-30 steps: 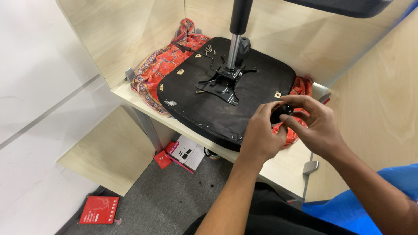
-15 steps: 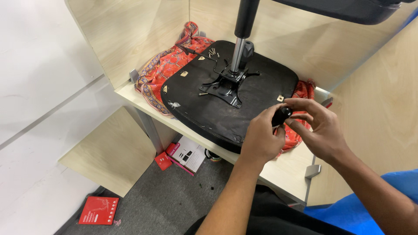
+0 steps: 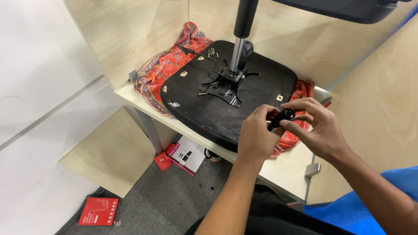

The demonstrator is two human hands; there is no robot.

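one chair seat (image 3: 244,100), two hands (image 3: 257,139), one cloth (image 3: 167,69)

Upright gas-lift column (image 3: 241,39) blocks the seat base (image 3: 244,98) centre; its near edge lies open.

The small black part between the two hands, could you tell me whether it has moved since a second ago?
No. The small black part stays over the seat front edge.
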